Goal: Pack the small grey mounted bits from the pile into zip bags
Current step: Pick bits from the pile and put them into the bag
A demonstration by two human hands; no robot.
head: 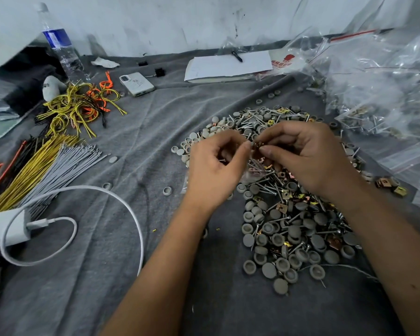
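The pile (pixel 286 214) of grey bits, screws and brassy clips sprawled across the grey cloth on the desk (pixel 121 275), directly beneath both hands, with filled zip bags (pixel 383 88) heaped near its right edge. To do this step well, I judged that the bag mouth should be kept wide and directly over the pile, so dropped pieces land back there. The left hand (pixel 216 166) had its fingers curled, apparently pinching a small clear bag (pixel 249 174) that was hard to make out. The right hand (pixel 308 154) pinched a small brassy piece (pixel 259 144) at its fingertips. The bits (pixel 283 264) looked like small round grey caps, some domed, some hollow.
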